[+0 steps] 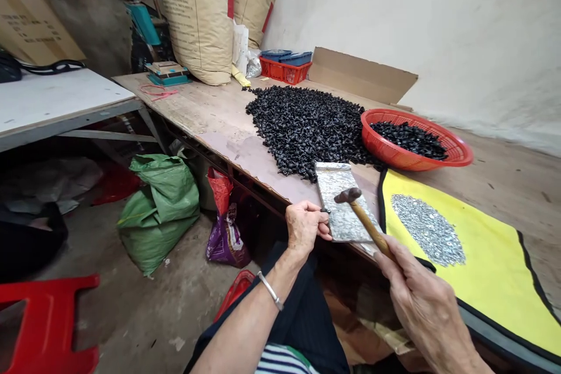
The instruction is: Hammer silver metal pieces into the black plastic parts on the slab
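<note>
Left hand (304,225) pinches a small black plastic piece (325,210) at the edge of a metal plate (342,201); right hand (425,304) clenches a wooden-handled hammer (363,216) over the plate.

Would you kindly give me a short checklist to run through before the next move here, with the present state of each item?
Right hand grips hammer by its handle: ok.
Left hand pinches black part: ok.
Hammer head apart from left fingers: ok.
Black part seated against metal plate: cannot tell.
Plate lies flat on table: ok.
Silver screws lie on yellow mat: ok.
</note>
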The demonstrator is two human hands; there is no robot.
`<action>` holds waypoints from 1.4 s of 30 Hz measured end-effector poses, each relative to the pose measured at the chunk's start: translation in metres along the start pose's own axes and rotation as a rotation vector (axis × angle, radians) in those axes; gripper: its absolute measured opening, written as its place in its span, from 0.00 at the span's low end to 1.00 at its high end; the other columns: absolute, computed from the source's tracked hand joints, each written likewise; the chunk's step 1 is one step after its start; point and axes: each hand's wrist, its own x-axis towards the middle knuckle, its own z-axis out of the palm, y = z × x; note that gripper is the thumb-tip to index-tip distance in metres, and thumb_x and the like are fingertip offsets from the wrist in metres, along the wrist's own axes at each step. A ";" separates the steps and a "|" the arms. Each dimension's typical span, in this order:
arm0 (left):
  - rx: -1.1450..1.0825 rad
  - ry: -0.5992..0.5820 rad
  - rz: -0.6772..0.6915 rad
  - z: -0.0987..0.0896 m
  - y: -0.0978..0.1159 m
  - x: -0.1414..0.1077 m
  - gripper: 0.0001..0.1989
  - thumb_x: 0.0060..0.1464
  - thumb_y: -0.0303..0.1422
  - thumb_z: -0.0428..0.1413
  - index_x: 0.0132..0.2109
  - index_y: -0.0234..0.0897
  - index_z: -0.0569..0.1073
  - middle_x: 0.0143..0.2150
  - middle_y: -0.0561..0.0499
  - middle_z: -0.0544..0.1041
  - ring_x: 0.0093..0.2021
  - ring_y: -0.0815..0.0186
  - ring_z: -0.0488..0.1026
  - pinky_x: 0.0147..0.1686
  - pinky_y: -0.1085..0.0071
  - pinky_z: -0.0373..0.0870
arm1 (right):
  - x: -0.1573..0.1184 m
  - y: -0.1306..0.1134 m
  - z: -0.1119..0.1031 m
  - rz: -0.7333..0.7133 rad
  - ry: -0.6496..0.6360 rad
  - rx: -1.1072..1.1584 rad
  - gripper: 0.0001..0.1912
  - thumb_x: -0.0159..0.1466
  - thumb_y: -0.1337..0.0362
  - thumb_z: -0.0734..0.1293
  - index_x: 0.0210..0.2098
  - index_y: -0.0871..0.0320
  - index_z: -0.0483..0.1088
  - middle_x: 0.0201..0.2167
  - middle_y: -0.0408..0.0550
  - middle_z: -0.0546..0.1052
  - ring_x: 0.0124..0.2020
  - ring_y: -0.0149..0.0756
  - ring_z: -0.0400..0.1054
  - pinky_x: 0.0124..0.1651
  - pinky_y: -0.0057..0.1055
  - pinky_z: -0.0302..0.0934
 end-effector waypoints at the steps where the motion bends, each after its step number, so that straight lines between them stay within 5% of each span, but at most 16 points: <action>1: -0.004 -0.003 0.003 0.000 0.000 0.000 0.04 0.30 0.25 0.55 0.19 0.32 0.66 0.09 0.53 0.67 0.08 0.70 0.62 0.08 0.73 0.65 | 0.001 -0.004 -0.004 -0.019 0.062 -0.011 0.21 0.62 0.56 0.57 0.50 0.58 0.68 0.41 0.50 0.77 0.36 0.41 0.74 0.36 0.30 0.67; 4: -0.006 -0.009 0.003 -0.001 -0.001 0.001 0.04 0.30 0.25 0.55 0.19 0.31 0.66 0.09 0.53 0.67 0.08 0.70 0.62 0.08 0.73 0.65 | 0.000 -0.012 -0.005 -0.073 0.152 -0.130 0.21 0.64 0.59 0.57 0.54 0.60 0.65 0.42 0.52 0.77 0.36 0.40 0.74 0.37 0.30 0.67; 9: 0.004 0.004 0.005 -0.001 0.002 0.000 0.04 0.31 0.23 0.55 0.17 0.31 0.66 0.09 0.53 0.67 0.08 0.70 0.62 0.08 0.73 0.65 | -0.004 -0.012 0.008 -0.174 0.018 -0.347 0.18 0.64 0.62 0.56 0.49 0.60 0.70 0.32 0.51 0.79 0.17 0.38 0.71 0.15 0.29 0.58; 14: -0.015 -0.007 0.002 0.000 0.003 0.000 0.04 0.30 0.24 0.55 0.17 0.32 0.65 0.10 0.53 0.68 0.09 0.70 0.63 0.08 0.73 0.66 | -0.003 -0.011 0.005 -0.264 0.183 -0.290 0.18 0.65 0.63 0.56 0.49 0.65 0.69 0.41 0.55 0.77 0.26 0.37 0.74 0.23 0.26 0.63; 19: -0.014 -0.009 -0.003 -0.002 0.003 0.000 0.04 0.30 0.24 0.55 0.17 0.32 0.65 0.10 0.53 0.67 0.09 0.70 0.63 0.08 0.72 0.66 | -0.004 -0.013 -0.001 -0.282 0.139 -0.274 0.18 0.64 0.65 0.57 0.52 0.61 0.67 0.41 0.51 0.77 0.24 0.34 0.73 0.24 0.25 0.64; 24: -0.026 -0.005 0.000 -0.002 0.003 0.000 0.04 0.30 0.24 0.55 0.17 0.32 0.65 0.10 0.53 0.68 0.09 0.70 0.63 0.08 0.72 0.66 | -0.004 -0.020 -0.001 -0.198 0.299 -0.226 0.23 0.63 0.65 0.60 0.58 0.58 0.60 0.44 0.50 0.76 0.35 0.37 0.74 0.37 0.28 0.67; 29: -0.011 0.002 -0.008 -0.002 0.003 0.001 0.05 0.30 0.25 0.56 0.17 0.32 0.65 0.11 0.53 0.68 0.10 0.70 0.63 0.08 0.72 0.66 | -0.004 -0.023 -0.001 -0.265 0.073 -0.370 0.17 0.63 0.68 0.56 0.49 0.60 0.69 0.34 0.49 0.79 0.16 0.31 0.69 0.16 0.26 0.58; 34: -0.013 -0.016 0.001 -0.003 0.003 0.001 0.04 0.30 0.25 0.55 0.17 0.32 0.66 0.11 0.52 0.69 0.10 0.69 0.64 0.09 0.72 0.66 | -0.005 -0.026 -0.009 -0.105 0.265 -0.250 0.23 0.63 0.63 0.59 0.58 0.57 0.61 0.44 0.51 0.76 0.34 0.39 0.74 0.35 0.30 0.67; 39: 0.001 -0.001 -0.004 -0.002 0.004 0.001 0.05 0.30 0.25 0.55 0.17 0.32 0.65 0.11 0.53 0.68 0.10 0.69 0.64 0.09 0.72 0.67 | -0.009 -0.025 0.003 -0.152 0.019 -0.380 0.19 0.63 0.65 0.55 0.52 0.60 0.67 0.34 0.51 0.79 0.17 0.34 0.70 0.19 0.28 0.60; 42: 0.007 -0.004 -0.009 -0.003 0.003 0.001 0.04 0.30 0.25 0.55 0.17 0.33 0.65 0.10 0.53 0.67 0.09 0.69 0.63 0.09 0.72 0.67 | -0.010 -0.024 0.003 -0.153 0.046 -0.355 0.22 0.64 0.65 0.56 0.56 0.58 0.63 0.41 0.52 0.77 0.26 0.37 0.73 0.25 0.29 0.63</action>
